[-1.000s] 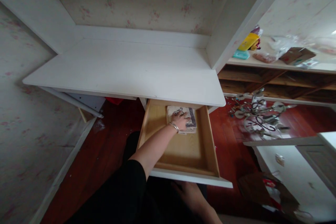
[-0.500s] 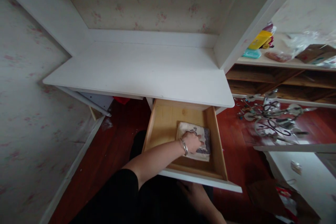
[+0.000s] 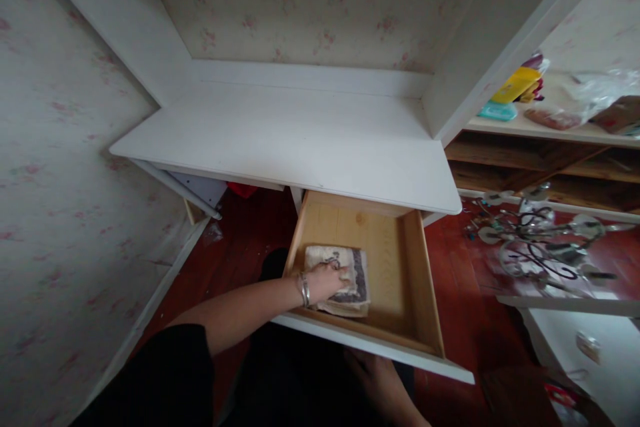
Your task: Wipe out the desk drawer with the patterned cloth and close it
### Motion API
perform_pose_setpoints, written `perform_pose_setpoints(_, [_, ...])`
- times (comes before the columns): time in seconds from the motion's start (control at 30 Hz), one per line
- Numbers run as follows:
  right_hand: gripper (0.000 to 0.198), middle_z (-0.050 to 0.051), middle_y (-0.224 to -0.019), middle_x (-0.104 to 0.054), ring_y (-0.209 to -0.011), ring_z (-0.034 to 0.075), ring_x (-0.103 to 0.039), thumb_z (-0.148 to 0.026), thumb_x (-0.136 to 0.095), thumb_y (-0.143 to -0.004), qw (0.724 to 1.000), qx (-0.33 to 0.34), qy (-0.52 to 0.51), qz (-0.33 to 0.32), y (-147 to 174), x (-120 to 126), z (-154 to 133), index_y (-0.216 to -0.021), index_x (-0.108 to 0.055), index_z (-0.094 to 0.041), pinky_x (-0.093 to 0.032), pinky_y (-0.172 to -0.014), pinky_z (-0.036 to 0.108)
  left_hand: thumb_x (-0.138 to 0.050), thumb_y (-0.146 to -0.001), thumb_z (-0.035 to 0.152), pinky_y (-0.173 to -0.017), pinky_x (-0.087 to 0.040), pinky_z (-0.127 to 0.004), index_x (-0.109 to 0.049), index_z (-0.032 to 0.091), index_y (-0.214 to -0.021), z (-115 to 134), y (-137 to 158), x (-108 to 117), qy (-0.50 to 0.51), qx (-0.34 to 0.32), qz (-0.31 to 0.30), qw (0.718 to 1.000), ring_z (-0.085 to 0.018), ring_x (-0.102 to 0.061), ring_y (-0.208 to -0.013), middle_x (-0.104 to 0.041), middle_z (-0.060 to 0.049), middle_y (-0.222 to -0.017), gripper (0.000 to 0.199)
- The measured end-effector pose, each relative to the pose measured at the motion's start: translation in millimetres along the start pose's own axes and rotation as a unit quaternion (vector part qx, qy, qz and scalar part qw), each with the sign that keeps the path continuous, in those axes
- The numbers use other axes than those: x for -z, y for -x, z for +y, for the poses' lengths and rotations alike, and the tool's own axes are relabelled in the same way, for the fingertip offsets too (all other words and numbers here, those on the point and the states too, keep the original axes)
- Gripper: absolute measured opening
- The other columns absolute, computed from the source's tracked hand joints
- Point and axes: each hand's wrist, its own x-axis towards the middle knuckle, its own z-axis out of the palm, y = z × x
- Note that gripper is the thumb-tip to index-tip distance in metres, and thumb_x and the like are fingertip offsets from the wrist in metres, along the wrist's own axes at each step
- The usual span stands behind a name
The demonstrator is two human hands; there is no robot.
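A folded cloth [image 3: 359, 273], cream with a dark grey band, lies in the left part of a pulled-out wooden drawer [image 3: 395, 260]. My left hand [image 3: 327, 280], with a silver bangle at its wrist, presses down on top of it, the fingers bent against the fabric. Below the drawer's white front, close to my lap, is my right hand [image 3: 377, 373]. It is in shadow against the drawer front, and its fingertips are hidden.
Above the drawer is a white desk top [image 3: 295, 140]. A chandelier [image 3: 545, 233] lies on the red wood floor at right. Behind it, a low shelf unit [image 3: 530, 127] holds bags and a yellow packet. A white panel [image 3: 575, 340] is at lower right.
My left hand has slid the cloth from the drawer's right side to its left side, pressing on it. The right hand stays by the drawer front. The view has shifted slightly.
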Motion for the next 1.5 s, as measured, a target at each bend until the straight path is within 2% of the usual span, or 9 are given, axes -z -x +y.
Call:
perform_pose_setpoints(0.17, [0.046, 0.007, -0.128, -0.065, -0.123, 0.029, -0.056, -0.045, -0.039, -0.098, 1.000, 0.004, 0.029, 0.001, 0, 2, -5, -0.124, -0.069, -0.022, -0.040, -0.105, 0.039, -0.060, -0.078, 0.013, -0.097, -0.044, -0.039, -0.049, 0.032, -0.139, -44, 22, 10, -0.011, 0.002, -0.039, 0.999, -0.030, -0.047, -0.128, -0.037, -0.003, -0.155, 0.065])
perform_pose_setpoints(0.27, [0.044, 0.007, -0.133, -0.062, -0.127, 0.029, -0.053, -0.044, -0.043, -0.097, 0.999, 0.005, 0.039, 0.006, 2, 5, -11, -0.127, -0.067, -0.023, -0.037, -0.108, 0.039, -0.062, -0.075, 0.016, -0.099, -0.044, -0.044, -0.047, 0.036, -0.141, -60, 3, 20, -0.005, 0.031, -0.044, 0.999, -0.034, -0.039, -0.135, -0.032, 0.001, -0.158, 0.070])
perform_pose_setpoints(0.47, [0.042, 0.006, -0.127, -0.066, -0.122, 0.028, -0.057, -0.040, -0.042, -0.097, 1.000, 0.007, 0.023, 0.018, 6, 6, -18, -0.127, -0.067, -0.025, -0.041, -0.104, 0.037, -0.055, -0.081, 0.019, -0.107, -0.035, -0.055, -0.050, 0.036, -0.138, -93, -36, 35, -0.018, 0.104, 0.045, 0.993, -0.033, -0.028, -0.142, -0.035, 0.000, -0.156, 0.059])
perform_pose_setpoints(0.6, [0.040, 0.006, -0.125, -0.067, -0.120, 0.028, -0.059, -0.039, -0.044, -0.096, 1.000, -0.002, 0.016, 0.017, 6, 7, -19, -0.122, -0.070, -0.024, -0.042, -0.103, 0.037, -0.057, -0.081, 0.029, -0.106, -0.029, -0.067, -0.046, 0.038, -0.140, -96, -58, 36, 0.002, 0.131, 0.018, 0.991, -0.038, -0.025, -0.142, -0.030, 0.000, -0.159, 0.060])
perform_pose_setpoints(0.87, [0.041, 0.007, -0.124, -0.068, -0.119, 0.029, -0.059, -0.043, -0.042, -0.096, 1.000, 0.002, 0.012, 0.005, 4, 10, -18, -0.117, -0.071, -0.025, -0.041, -0.102, 0.039, -0.055, -0.082, 0.041, -0.108, -0.022, -0.070, -0.041, 0.038, -0.143, -41, -127, 29, 0.029, 0.110, 0.010, 0.993, -0.038, -0.017, -0.145, -0.023, 0.001, -0.161, 0.063])
perform_pose_setpoints(1.07, [0.041, 0.004, -0.129, -0.065, -0.122, 0.027, -0.056, -0.043, -0.041, -0.097, 1.000, -0.007, 0.001, 0.003, 7, 11, -18, -0.121, -0.069, -0.026, -0.038, -0.105, 0.038, -0.055, -0.083, 0.044, -0.107, -0.023, -0.071, -0.045, 0.034, -0.141, -7, -167, 42, 0.049, 0.093, -0.008, 0.994, -0.040, -0.018, -0.144, -0.025, -0.002, -0.160, 0.060])
perform_pose_setpoints(1.2, [0.041, 0.004, -0.128, -0.066, -0.122, 0.027, -0.056, -0.043, -0.041, -0.097, 1.000, 0.000, -0.016, 0.010, 6, 9, -13, -0.122, -0.069, -0.026, -0.039, -0.105, 0.038, -0.055, -0.083, 0.038, -0.101, -0.035, -0.066, -0.053, 0.033, -0.132, 16, -156, 43, 0.029, 0.045, -0.008, 0.999, -0.038, -0.029, -0.138, -0.036, -0.002, -0.154, 0.050])
perform_pose_setpoints(1.33, [0.046, 0.006, -0.117, -0.071, -0.114, 0.028, -0.061, -0.046, -0.035, -0.099, 1.000, 0.000, -0.026, -0.002, 2, 8, -9, -0.110, -0.074, -0.024, -0.043, -0.098, 0.039, -0.048, -0.087, 0.028, -0.091, -0.045, -0.060, -0.057, 0.031, -0.127, 52, -120, 25, 0.024, 0.029, -0.002, 0.999, -0.037, -0.037, -0.132, -0.040, -0.005, -0.151, 0.041])
perform_pose_setpoints(1.5, [0.047, 0.008, -0.123, -0.068, -0.119, 0.028, -0.058, -0.049, -0.037, -0.099, 0.999, 0.013, -0.042, 0.004, 0, 10, -9, -0.117, -0.071, -0.022, -0.040, -0.103, 0.039, -0.048, -0.087, 0.026, -0.078, -0.051, -0.055, -0.060, 0.029, -0.123, 83, -82, 9, 0.031, -0.042, -0.029, 0.998, -0.039, -0.044, -0.125, -0.045, -0.007, -0.147, 0.038])
